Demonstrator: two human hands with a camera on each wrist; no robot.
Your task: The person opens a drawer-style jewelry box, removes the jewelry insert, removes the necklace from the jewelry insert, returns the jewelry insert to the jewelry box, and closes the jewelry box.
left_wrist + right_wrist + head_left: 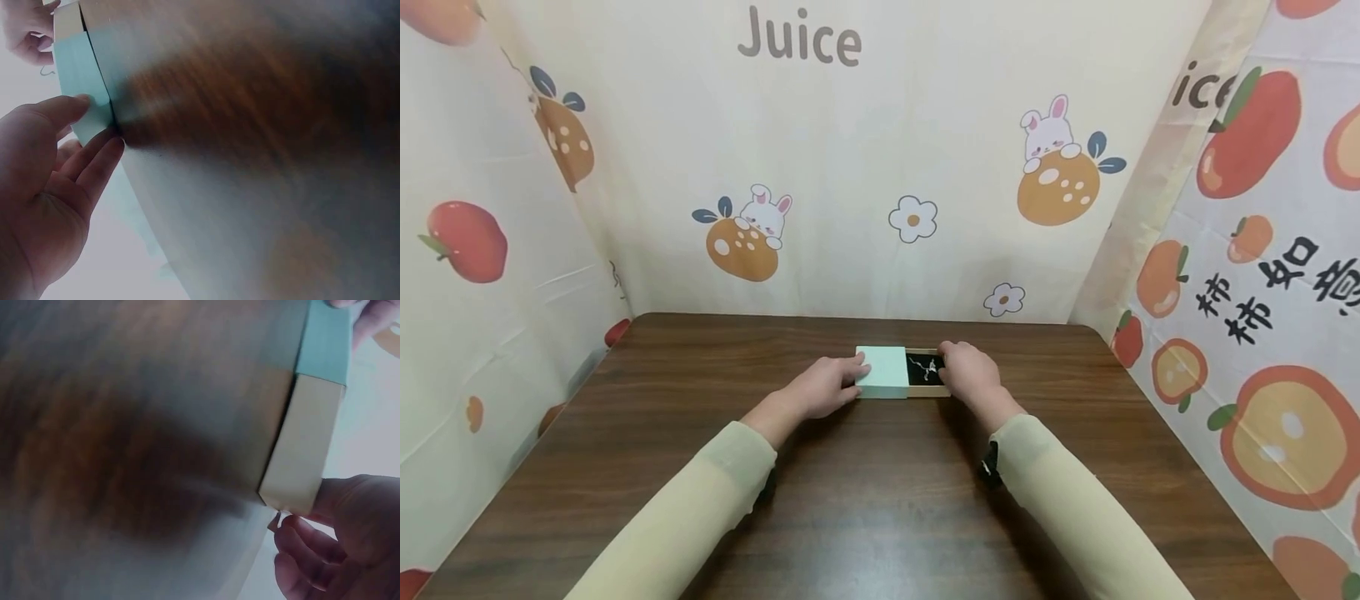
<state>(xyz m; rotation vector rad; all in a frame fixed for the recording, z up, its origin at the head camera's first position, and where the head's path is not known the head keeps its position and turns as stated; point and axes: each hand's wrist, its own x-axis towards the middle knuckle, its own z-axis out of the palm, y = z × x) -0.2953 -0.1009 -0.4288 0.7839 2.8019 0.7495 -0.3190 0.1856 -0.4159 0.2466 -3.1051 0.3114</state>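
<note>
A small mint-green box sleeve (882,372) lies on the table, with its tan cardboard drawer (303,444) drawn partly out to the right. Inside the drawer, a silver chain (932,367) rests on a black lining (916,377). My left hand (825,386) grips the sleeve's left end, thumb on the near side. At the drawer's outer end, my right hand (972,377) holds it by the edge. A small brown tab (274,522) shows beside the right fingers in the right wrist view. Part of the drawer's interior is hidden under the sleeve.
The dark wooden table (880,508) extends around the box on all sides. Its far edge meets a printed cloth (842,150) with fruit and rabbit pictures. More printed cloth (1195,275) hangs along the right, and likewise on the left.
</note>
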